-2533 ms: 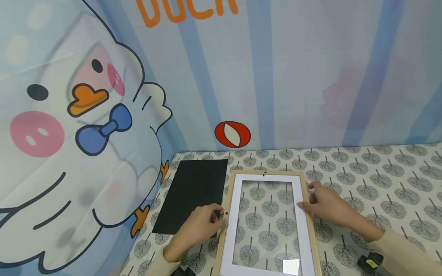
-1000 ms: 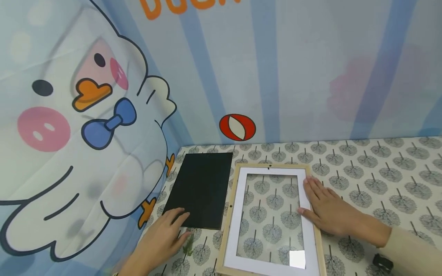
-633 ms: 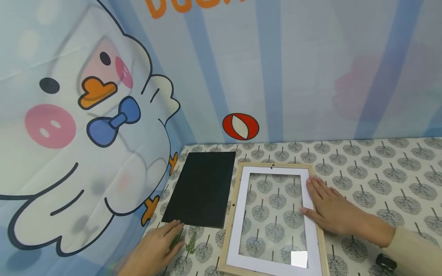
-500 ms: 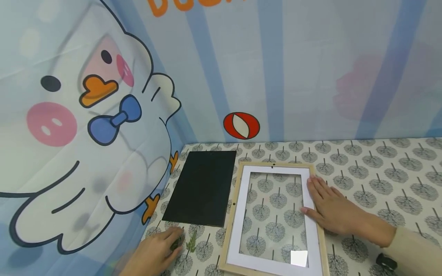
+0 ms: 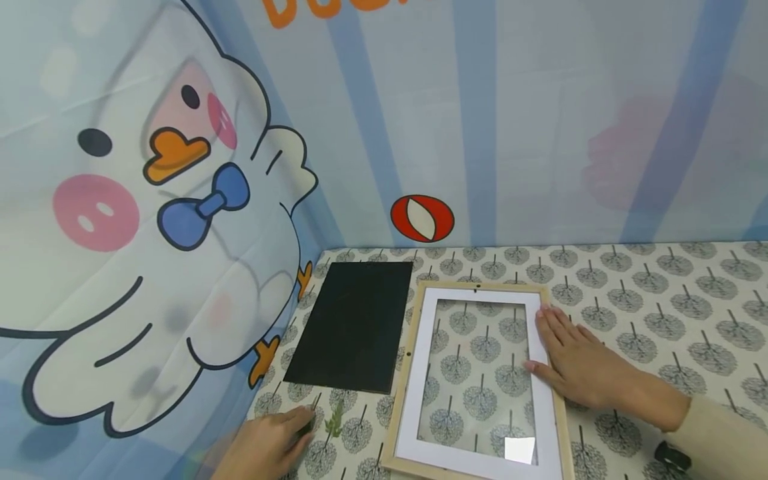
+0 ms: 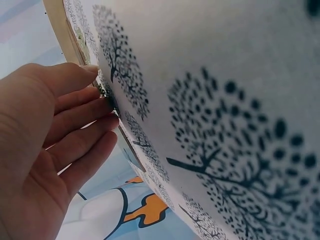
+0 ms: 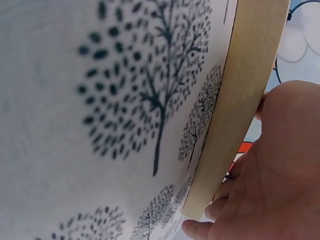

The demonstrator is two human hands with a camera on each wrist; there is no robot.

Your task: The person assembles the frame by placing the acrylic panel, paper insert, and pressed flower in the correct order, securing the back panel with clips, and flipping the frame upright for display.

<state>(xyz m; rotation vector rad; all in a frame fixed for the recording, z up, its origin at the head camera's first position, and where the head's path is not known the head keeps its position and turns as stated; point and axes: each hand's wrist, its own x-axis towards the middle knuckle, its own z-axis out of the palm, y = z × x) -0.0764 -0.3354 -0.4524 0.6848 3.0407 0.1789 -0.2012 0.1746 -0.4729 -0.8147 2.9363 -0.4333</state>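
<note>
A light wooden picture frame [image 5: 405, 383] with a white mat [image 5: 425, 347] and a clear pane [image 5: 480, 393] lies flat on the tablecloth. My right hand [image 5: 585, 367] rests on its right side, fingers flat across the wood and mat; the right wrist view shows the frame's wooden side [image 7: 235, 100] beside the palm. Below the black backing board [image 5: 354, 327], my left hand [image 5: 264, 443] is lowered to the cloth, its fingertips at a small dark green leaf [image 6: 106, 95] that they mostly cover. A lighter green leaf sprig [image 5: 334, 421] lies just right of those fingers.
The tablecloth [image 5: 654, 293] is printed with grey trees. Behind it hangs a pale blue striped backdrop [image 5: 540, 133], with a cartoon duck [image 5: 228, 313] on the left side. A bright reflection shows at the pane's lower right.
Both hands held the frame's sides earlier. My left hand left it, passed the black board's lower edge and came down by the leaves. My right hand flattened onto the frame.
</note>
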